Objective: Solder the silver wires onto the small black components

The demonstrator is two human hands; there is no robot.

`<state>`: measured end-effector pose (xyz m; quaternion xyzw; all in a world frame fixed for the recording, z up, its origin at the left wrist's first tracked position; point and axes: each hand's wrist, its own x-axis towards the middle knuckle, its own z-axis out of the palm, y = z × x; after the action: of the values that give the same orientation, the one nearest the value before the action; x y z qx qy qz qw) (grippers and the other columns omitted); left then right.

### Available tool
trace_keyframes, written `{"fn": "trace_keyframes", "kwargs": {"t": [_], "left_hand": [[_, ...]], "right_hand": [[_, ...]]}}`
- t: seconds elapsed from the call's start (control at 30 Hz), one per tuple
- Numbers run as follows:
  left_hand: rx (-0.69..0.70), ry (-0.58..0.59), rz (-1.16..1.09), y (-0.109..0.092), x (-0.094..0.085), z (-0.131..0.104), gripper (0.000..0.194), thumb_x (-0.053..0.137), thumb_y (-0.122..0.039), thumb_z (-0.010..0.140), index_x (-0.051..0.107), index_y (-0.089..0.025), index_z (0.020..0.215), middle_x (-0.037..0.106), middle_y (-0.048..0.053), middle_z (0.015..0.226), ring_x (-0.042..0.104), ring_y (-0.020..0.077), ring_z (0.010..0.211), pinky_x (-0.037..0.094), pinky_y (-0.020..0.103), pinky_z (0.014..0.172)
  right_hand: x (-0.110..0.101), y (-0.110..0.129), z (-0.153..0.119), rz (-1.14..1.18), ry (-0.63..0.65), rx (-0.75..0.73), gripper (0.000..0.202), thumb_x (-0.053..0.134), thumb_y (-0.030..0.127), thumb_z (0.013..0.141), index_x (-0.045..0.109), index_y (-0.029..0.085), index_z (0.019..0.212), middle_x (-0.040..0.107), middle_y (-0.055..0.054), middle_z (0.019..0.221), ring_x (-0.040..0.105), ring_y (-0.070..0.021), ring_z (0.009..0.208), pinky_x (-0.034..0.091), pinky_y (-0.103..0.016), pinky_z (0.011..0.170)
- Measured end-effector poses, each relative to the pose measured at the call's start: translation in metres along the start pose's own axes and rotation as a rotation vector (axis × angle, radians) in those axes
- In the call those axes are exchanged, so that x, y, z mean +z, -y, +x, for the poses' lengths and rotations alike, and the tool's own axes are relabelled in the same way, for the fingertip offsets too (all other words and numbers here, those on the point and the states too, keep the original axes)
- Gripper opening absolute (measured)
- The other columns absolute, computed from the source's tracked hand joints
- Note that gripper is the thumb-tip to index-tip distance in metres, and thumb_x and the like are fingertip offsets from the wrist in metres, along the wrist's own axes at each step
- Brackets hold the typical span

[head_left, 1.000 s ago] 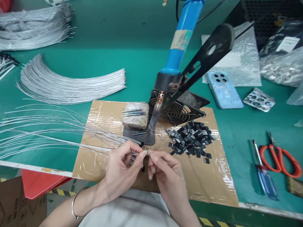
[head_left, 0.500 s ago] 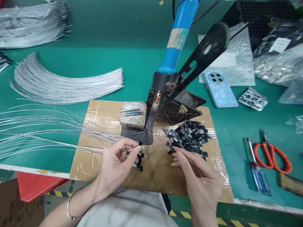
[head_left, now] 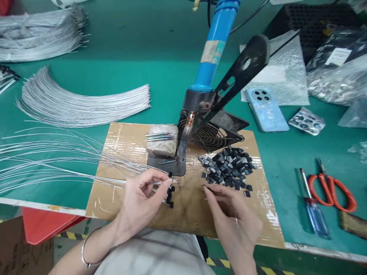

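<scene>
Thin white wires [head_left: 114, 180] run in from the left, and my left hand [head_left: 146, 200] pinches one near its end. Beside those fingertips lie several wire ends with black connectors [head_left: 171, 204]. My right hand [head_left: 232, 214] is in a pinch over the cardboard [head_left: 189, 217], just below a pile of small black connectors [head_left: 229, 164]; a small dark piece shows between its thumb and forefinger, partly hidden. A blue soldering iron [head_left: 208, 57] in a black bracket [head_left: 243, 68] points down at the metal base plate [head_left: 163, 163], behind my hands.
A beige block [head_left: 162, 147] bears thin metal pieces. Behind the iron stands a black fan [head_left: 215, 133]. Wire bundles [head_left: 86, 107] lie at the left. A phone [head_left: 268, 110], blister pack [head_left: 307, 120], screwdriver [head_left: 315, 217], orange-handled pliers [head_left: 329, 191] and plastic bags [head_left: 332, 84] lie right.
My right hand has moved a little left and down, away from the connector pile, with the small dark piece between its fingertips. My left hand keeps nearly the same place.
</scene>
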<state>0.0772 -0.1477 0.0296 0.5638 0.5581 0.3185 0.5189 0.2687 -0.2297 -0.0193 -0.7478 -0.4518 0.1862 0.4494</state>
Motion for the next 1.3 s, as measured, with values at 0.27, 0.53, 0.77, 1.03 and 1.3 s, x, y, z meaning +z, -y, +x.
{"fn": "trace_keyframes", "kwargs": {"t": [0.27, 0.53, 0.77, 1.03, 1.3], "left_hand": [[-0.003, 0.004, 0.006, -0.003, -0.001, 0.000, 0.011, 0.069, -0.024, 0.088, 0.073, -0.018, 0.079, 0.070, 0.001, 0.072, 0.057, 0.0120, 0.062, 0.041, 0.022, 0.053], [-0.033, 0.047, 0.033, -0.008, -0.005, 0.001, 0.013, 0.067, -0.026, 0.089, 0.071, -0.018, 0.081, 0.076, 0.005, 0.083, 0.063, 0.0148, 0.066, 0.045, 0.024, 0.056], [-0.050, 0.139, -0.036, -0.024, -0.006, 0.004, 0.013, 0.066, -0.023, 0.088, 0.070, -0.016, 0.077, 0.076, 0.006, 0.083, 0.069, 0.0174, 0.074, 0.052, 0.026, 0.063], [-0.012, 0.146, -0.100, -0.026, -0.004, 0.005, 0.012, 0.067, -0.017, 0.087, 0.070, -0.015, 0.075, 0.075, 0.006, 0.081, 0.068, 0.0151, 0.074, 0.051, 0.023, 0.064], [-0.030, 0.146, -0.095, -0.023, -0.004, 0.005, 0.014, 0.066, -0.019, 0.088, 0.069, -0.015, 0.075, 0.074, 0.006, 0.082, 0.068, 0.0154, 0.074, 0.050, 0.023, 0.063]], "right_hand": [[0.010, 0.036, 0.007, 0.470, 0.039, 0.269, 0.005, 0.082, 0.029, 0.085, 0.080, 0.024, 0.087, 0.075, 0.001, 0.071, 0.069, -0.0120, 0.055, 0.059, -0.021, 0.052], [0.021, 0.053, 0.015, 0.669, 0.193, 0.391, 0.007, 0.083, 0.030, 0.084, 0.083, 0.024, 0.083, 0.072, 0.000, 0.061, 0.064, -0.0128, 0.048, 0.056, -0.022, 0.045], [0.032, 0.063, 0.017, 0.742, 0.233, 0.434, 0.004, 0.085, 0.030, 0.080, 0.086, 0.026, 0.080, 0.073, 0.001, 0.057, 0.063, -0.0100, 0.042, 0.055, -0.017, 0.042], [0.031, 0.065, 0.017, 0.738, 0.243, 0.415, 0.003, 0.084, 0.025, 0.081, 0.086, 0.024, 0.080, 0.074, 0.000, 0.060, 0.062, -0.0092, 0.042, 0.055, -0.017, 0.043], [0.033, 0.060, 0.014, 0.728, 0.251, 0.386, 0.006, 0.081, 0.028, 0.085, 0.085, 0.024, 0.082, 0.073, 0.001, 0.062, 0.061, -0.0093, 0.044, 0.053, -0.019, 0.045]]}}
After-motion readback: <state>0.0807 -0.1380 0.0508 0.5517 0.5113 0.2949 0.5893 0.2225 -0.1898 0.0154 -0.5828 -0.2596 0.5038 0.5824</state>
